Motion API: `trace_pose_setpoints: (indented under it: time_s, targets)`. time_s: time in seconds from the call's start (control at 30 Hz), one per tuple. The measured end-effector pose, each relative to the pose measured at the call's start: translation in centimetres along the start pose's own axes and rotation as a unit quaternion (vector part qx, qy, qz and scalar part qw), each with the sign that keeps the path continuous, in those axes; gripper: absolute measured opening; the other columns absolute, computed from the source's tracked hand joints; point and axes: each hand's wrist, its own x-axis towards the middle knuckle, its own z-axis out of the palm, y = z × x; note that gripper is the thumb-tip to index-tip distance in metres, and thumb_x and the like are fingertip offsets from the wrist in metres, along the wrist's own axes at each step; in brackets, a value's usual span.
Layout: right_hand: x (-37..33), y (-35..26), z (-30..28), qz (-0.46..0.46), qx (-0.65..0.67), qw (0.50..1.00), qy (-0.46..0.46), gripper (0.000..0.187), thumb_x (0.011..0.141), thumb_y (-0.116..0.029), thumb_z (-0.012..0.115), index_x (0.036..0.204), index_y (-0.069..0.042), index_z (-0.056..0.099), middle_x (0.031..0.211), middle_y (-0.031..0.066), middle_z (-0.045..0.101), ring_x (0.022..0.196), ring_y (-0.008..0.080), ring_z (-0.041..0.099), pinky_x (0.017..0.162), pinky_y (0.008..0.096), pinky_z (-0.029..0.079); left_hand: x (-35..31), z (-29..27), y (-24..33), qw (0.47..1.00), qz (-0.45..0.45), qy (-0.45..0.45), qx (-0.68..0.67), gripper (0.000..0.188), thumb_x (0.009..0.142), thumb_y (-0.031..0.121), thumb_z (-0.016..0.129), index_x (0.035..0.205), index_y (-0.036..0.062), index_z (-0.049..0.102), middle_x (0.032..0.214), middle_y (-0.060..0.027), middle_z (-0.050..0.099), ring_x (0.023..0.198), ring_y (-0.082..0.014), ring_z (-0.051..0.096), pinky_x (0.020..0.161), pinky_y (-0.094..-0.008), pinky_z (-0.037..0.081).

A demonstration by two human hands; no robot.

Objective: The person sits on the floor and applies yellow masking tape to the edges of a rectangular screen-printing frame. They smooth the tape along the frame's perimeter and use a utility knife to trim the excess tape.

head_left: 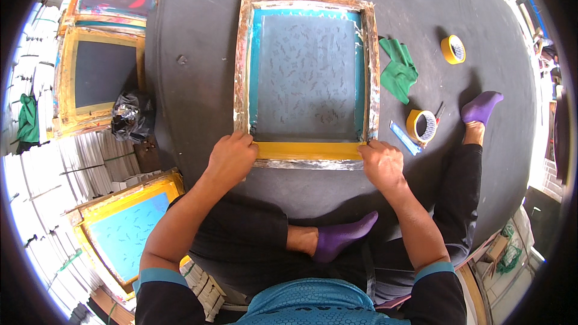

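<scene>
- Fingers bent and drawn together: the left hand (233, 155) pinches one end of a yellow tape strip (308, 151), the right hand (383, 162) the other; fingertip contact is partly hidden.
- The hands are spread apart, seemingly to keep the strip taut.
- It spans the near side of a wooden screen-printing frame (371, 72), flat on a dark surface (198, 72).
- Rightward, two yellow tape rolls (446, 50) (412, 125) and green cloth (399, 71), probably for easy reach.
</scene>
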Motion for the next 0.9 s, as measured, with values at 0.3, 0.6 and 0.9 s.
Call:
trace_pose_setpoints:
  time_s: [0.3,0.6,0.9]
  targets:
    - [0.6,-1.3,-0.3,-0.067,-0.120,0.990,-0.042,0.006,0.078,-0.014,0.070,0.082,-0.011,0.073,0.083,0.0033,0.067,0.081,0.0229,0.070,0.066,0.0374,0.055,1.0,0.9,0.3,0.996,0.037,-0.060,0.056,0.016,0.081,0.012,0.069,0.092,0.0041,0.077,0.097,-0.0100,0.070,0.099,-0.0267,0.070,0.088,-0.0391,0.058]
    - [0.9,-2.2,-0.2,-0.071,-0.150,0.982,-0.093,0.009,0.079,-0.015,0.070,0.084,-0.009,0.076,0.086,0.0047,0.068,0.082,0.0230,0.071,0.066,0.0379,0.055,1.0,1.2,0.4,0.996,0.048,-0.043,0.069,0.017,0.081,0.012,0.068,0.091,0.0024,0.077,0.095,-0.0094,0.069,0.096,-0.0252,0.069,0.085,-0.0383,0.059]
    - [1.5,-3.1,-0.4,-0.065,-0.161,0.976,-0.134,0.011,0.083,-0.015,0.070,0.085,-0.008,0.077,0.087,0.0055,0.068,0.081,0.0239,0.072,0.067,0.0381,0.056,0.8,2.4,0.6,0.995,0.048,0.011,0.091,0.012,0.080,0.014,0.070,0.080,0.0046,0.077,0.088,-0.0073,0.066,0.090,-0.0247,0.069,0.073,-0.0387,0.057]
